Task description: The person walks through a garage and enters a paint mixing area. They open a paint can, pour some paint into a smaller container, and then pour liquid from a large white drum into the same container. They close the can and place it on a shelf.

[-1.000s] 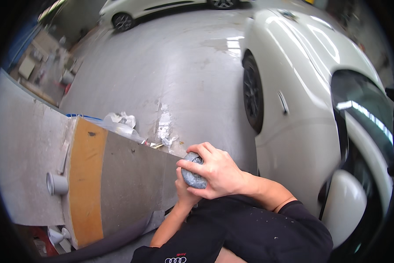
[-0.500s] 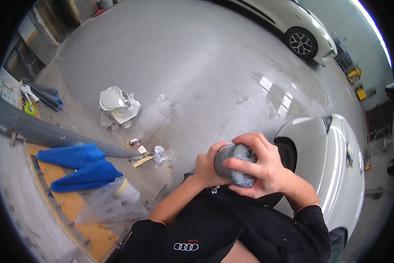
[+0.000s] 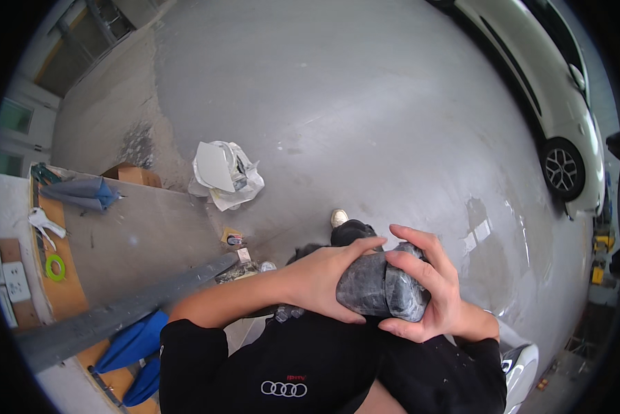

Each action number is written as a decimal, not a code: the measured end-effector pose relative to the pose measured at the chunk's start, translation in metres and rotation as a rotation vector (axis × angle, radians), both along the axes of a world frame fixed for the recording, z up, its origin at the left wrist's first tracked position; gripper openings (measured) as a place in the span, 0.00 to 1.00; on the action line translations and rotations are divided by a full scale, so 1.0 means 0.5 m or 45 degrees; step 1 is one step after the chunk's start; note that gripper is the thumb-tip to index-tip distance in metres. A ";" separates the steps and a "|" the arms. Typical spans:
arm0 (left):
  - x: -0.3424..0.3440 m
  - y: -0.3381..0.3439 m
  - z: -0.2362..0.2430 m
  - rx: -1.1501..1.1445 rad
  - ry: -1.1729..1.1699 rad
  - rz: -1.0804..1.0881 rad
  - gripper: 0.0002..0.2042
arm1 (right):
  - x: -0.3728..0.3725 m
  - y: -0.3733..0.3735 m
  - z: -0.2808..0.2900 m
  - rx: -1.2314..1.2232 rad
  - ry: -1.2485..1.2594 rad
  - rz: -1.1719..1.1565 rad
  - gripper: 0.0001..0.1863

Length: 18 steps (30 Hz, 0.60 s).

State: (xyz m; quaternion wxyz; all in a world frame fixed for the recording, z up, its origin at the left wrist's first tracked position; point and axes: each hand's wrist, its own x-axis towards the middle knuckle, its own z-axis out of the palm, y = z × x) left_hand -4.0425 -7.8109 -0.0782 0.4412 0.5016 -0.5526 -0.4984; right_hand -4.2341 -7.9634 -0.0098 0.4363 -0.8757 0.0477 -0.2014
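Note:
Both hands hold a dusty, dark grey container (image 3: 362, 286) in front of my black shirt, low in the head view. My left hand (image 3: 320, 272) wraps round its body from the left, thumb along the top. My right hand (image 3: 434, 290) grips its smudged right end (image 3: 403, 295), which looks like a lid with a dark seam beside it, fingers curled over it. Whether that lid is loose I cannot tell. Below and behind them my dark-trousered leg shows, with a light shoe (image 3: 339, 218).
A white car (image 3: 558, 103) stands at upper right. Crumpled white wrapping with a board (image 3: 213, 165) lies on the floor. On the left are a grey beam (image 3: 116, 314), blue pads (image 3: 127, 345), a green tape roll (image 3: 54, 268), a white tool (image 3: 44, 224) and a cardboard box (image 3: 134, 176).
My view has swung away from the near car, now mostly out of frame. The container is turned more sideways, showing more of its body, and my left forearm lies more horizontal.

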 end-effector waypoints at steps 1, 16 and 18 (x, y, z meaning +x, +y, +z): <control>0.045 -0.035 0.018 0.065 0.033 0.039 0.50 | 0.061 -0.052 0.008 0.003 -0.084 0.113 0.37; 0.953 -0.615 0.004 -0.323 0.337 0.076 0.42 | 1.169 -0.706 0.120 -0.250 -0.354 1.304 0.21; 1.082 -0.656 0.034 -0.149 0.287 0.138 0.47 | 1.294 -0.767 0.125 -0.226 -0.315 1.253 0.24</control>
